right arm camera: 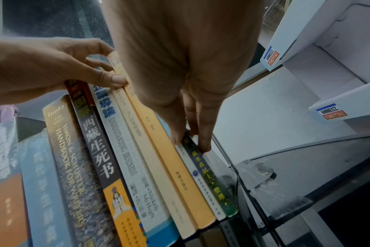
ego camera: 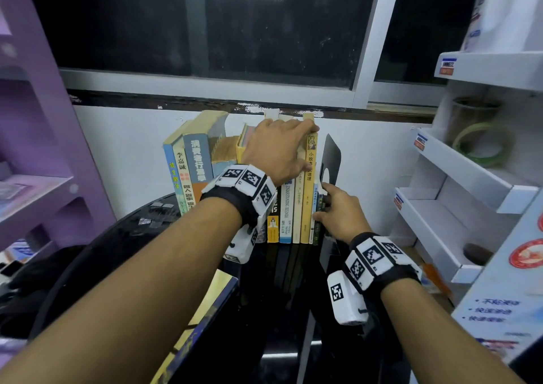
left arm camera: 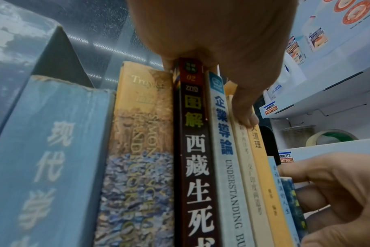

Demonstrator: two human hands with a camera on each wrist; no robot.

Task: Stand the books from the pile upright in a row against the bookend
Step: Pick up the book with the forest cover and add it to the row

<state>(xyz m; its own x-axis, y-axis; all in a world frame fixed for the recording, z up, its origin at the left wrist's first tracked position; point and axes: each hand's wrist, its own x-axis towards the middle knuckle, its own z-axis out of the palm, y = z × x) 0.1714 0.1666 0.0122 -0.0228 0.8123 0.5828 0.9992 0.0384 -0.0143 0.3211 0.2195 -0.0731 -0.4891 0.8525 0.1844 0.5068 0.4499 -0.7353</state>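
Observation:
A row of books stands upright on the black table [ego camera: 132, 236], ending at a black bookend [ego camera: 332, 157] on the right. My left hand [ego camera: 293, 148] lies over the tops of the middle books, fingers hooked behind them, thumb [left arm camera: 245, 117] pressing the cream and yellow spines. The yellow book [ego camera: 310, 195] is the tall one nearest the bookend. Between it and the bookend stand two short books, a thin pale blue one [right arm camera: 192, 167] and a dark green one [right arm camera: 209, 175]. My right hand [ego camera: 332, 207] touches their spines with straight fingers [right arm camera: 205, 143]. Another book [ego camera: 211, 301] lies flat near the table's front.
Thick blue books [ego camera: 188, 172] lean at the left end of the row. A purple shelf unit [ego camera: 44, 148] stands at left. At right a white display rack [ego camera: 470, 178] holds a tape roll [ego camera: 482, 142]. The wall and a dark window are right behind the books.

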